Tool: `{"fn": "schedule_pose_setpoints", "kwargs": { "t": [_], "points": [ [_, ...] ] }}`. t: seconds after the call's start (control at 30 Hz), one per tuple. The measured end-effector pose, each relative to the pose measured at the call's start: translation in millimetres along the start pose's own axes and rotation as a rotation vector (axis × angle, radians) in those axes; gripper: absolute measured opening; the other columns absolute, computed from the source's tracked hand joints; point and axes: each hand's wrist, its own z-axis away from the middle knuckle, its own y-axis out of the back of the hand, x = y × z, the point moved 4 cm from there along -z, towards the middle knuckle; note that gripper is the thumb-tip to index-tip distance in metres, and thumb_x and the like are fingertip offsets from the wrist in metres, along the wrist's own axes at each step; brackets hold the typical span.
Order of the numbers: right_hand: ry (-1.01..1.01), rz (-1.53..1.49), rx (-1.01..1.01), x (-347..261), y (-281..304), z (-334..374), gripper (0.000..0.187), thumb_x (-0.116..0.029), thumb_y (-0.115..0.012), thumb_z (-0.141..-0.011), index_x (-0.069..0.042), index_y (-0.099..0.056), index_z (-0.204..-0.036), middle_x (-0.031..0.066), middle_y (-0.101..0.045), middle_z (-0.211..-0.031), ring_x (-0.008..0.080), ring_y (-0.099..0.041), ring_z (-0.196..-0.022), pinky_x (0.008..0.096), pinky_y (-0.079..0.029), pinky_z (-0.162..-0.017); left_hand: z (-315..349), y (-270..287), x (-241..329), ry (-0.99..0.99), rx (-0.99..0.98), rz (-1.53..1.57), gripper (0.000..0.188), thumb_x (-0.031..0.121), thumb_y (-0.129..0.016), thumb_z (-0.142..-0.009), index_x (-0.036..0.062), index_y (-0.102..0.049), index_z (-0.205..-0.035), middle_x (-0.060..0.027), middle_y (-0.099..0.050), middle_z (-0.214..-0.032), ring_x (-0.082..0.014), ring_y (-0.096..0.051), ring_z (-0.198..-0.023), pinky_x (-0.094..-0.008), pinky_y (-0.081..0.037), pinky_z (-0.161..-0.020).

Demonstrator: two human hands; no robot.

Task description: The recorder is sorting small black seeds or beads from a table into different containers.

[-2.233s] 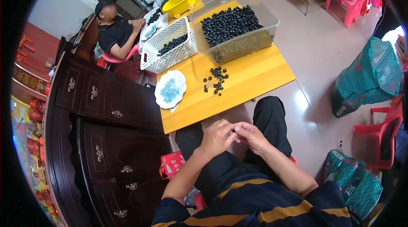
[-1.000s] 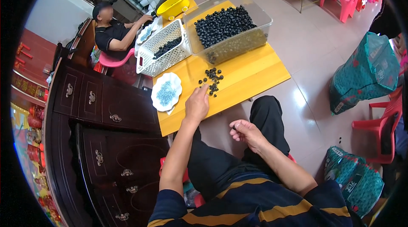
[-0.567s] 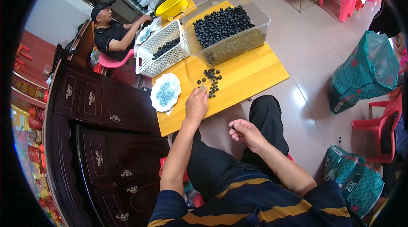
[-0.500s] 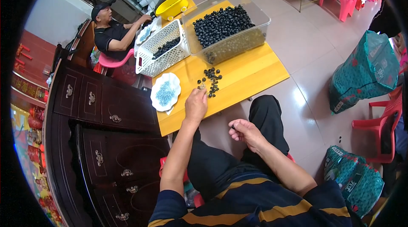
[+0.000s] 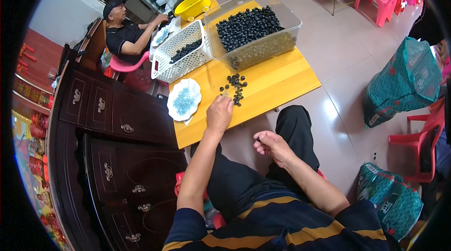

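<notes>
At the table's near edge, my left hand [image 5: 220, 114] has its fingers curled down, its back hiding what the fingertips hold, if anything. Just beyond them are a few tiny pale pieces [image 5: 224, 93] and a loose group of small round black parts [image 5: 237, 83]. My right hand [image 5: 272, 146] is held above my lap, closed, with a small black part [image 5: 258, 139] pinched between thumb and fingers. A white scalloped dish [image 5: 197, 95] of small light-blue pieces [image 5: 183, 101] lies left of my left hand.
Behind the loose parts stands a clear plastic bin [image 5: 286, 37] full of black parts. Beside it is a white perforated basket [image 5: 165, 73] and, farther back, a yellow tub [image 5: 193, 4]. A co-worker [image 5: 126, 37] sits at the far left. Dark drawers [image 5: 117, 115] flank the table.
My left hand has shifted very slightly to the right and away from me at the table edge. The right hand keeps its pinch above my lap.
</notes>
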Motion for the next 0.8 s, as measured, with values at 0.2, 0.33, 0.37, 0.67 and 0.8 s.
{"fn": "schedule_pose_setpoints", "kwargs": {
  "t": [0.2,0.33,0.37,0.67,0.8],
  "points": [
    [0.015,-0.025,-0.016,-0.6,-1.7,1.0,0.025,-0.027,-0.054,-0.100,-0.006,-0.059,-0.113,0.0032,-0.066,-0.092,0.0088,-0.058,-0.078,0.0222,-0.046,-0.071,6.7,0.5,-3.2,-0.041,-0.030,-0.095,0.007,0.010,-0.065,-0.085,0.0050,-0.063,-0.089,-0.0132,-0.063,-0.087,-0.0358,-0.062,-0.078,-0.0432,-0.050,-0.069],
    [0.025,-0.009,0.004,-3.6,-0.8,0.3,0.021,-0.025,-0.054,-0.101,-0.008,-0.059,-0.112,0.0027,-0.068,-0.095,0.0081,-0.061,-0.078,0.0208,-0.048,-0.072,27.5,16.6,-0.1,0.028,0.027,0.103,0.006,0.007,-0.063,-0.088,0.0023,-0.061,-0.091,-0.0150,-0.065,-0.081,-0.0313,-0.065,-0.071,-0.0382,-0.051,-0.064],
    [0.025,-0.011,0.015,-4.0,0.6,-0.2,0.016,-0.023,-0.055,-0.101,-0.010,-0.061,-0.110,0.0009,-0.069,-0.094,0.0069,-0.063,-0.076,0.0194,-0.050,-0.071,35.0,18.7,0.7,0.133,0.013,0.240,0.005,0.006,-0.063,-0.089,0.0014,-0.060,-0.090,-0.0161,-0.065,-0.078,-0.0306,-0.066,-0.068,-0.0374,-0.051,-0.062],
    [0.077,0.031,-0.037,-3.2,-6.4,-0.7,0.028,-0.018,-0.053,-0.098,-0.003,-0.056,-0.121,0.0075,-0.067,-0.107,0.0123,-0.060,-0.087,0.0255,-0.049,-0.081,97.7,22.8,37.4,0.427,-0.188,0.851,0.008,-0.003,-0.066,-0.089,-0.0028,-0.065,-0.097,-0.0006,-0.065,-0.085,-0.0061,-0.061,-0.074,-0.0200,-0.050,-0.069],
    [0.078,-0.030,-0.077,-0.4,-6.2,-3.5,0.021,-0.016,-0.057,-0.100,-0.007,-0.059,-0.119,0.0030,-0.068,-0.103,0.0090,-0.063,-0.085,0.0219,-0.052,-0.079,102.7,27.7,54.0,0.400,-0.201,0.849,0.010,-0.003,-0.067,-0.088,-0.0032,-0.066,-0.098,-0.0008,-0.066,-0.084,-0.0060,-0.061,-0.072,-0.0204,-0.050,-0.068]
  ]
}}
